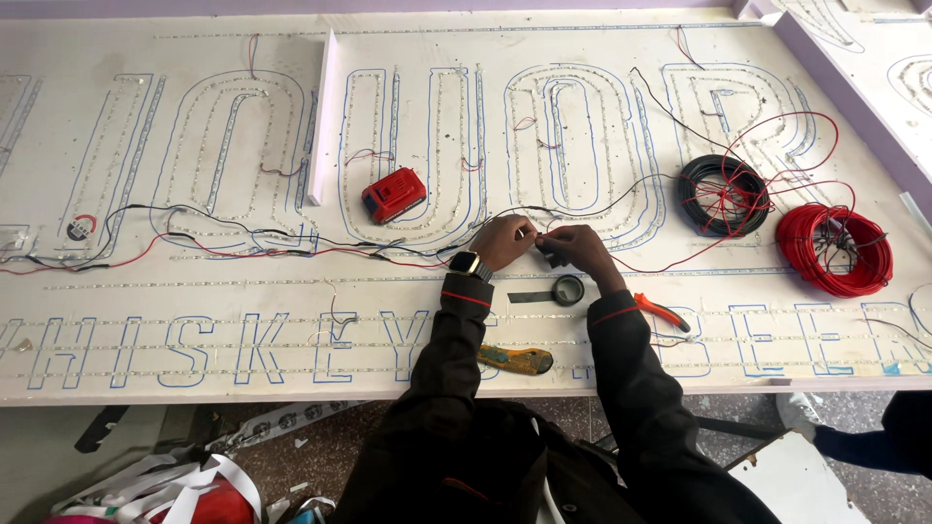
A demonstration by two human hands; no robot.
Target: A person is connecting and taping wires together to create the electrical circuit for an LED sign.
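My left hand and my right hand meet over a large white sign board with blue letter outlines and strips of small lights. Both hands pinch the ends of thin red and black wires that run left across the board. A smartwatch sits on my left wrist. A roll of black tape lies just below my right hand, with a loose strip beside it.
A red battery pack lies left of my hands. A black wire coil and a red wire coil sit at right. Orange-handled pliers and a yellow utility knife rest near the front edge. A white upright strip stands on the board.
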